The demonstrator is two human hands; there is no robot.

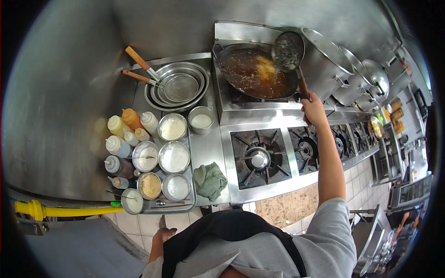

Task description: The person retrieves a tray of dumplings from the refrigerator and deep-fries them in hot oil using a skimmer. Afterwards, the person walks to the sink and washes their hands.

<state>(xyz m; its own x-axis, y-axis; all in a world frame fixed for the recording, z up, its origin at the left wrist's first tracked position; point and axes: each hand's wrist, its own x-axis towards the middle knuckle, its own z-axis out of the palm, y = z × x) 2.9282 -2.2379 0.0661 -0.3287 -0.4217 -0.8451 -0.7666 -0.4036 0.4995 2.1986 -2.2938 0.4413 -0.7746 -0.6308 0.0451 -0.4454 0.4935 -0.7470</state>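
Note:
My right hand is closed round the wooden handle of a skimmer. The round, dark bowl of the skimmer is over the right rim of a large wok. Brown bubbling oil fills the wok, with a golden patch of food floating in it. Low beside my body, my left hand is small in view, its fingers curled and partly hidden by the black apron. A thin grey shape rises from it, too small to name.
Nested metal strainers rest on the left counter. Squeeze bottles and bowls of powders crowd a tray below, with a green cloth alongside. Gas burners front the wok; tall pots stand right.

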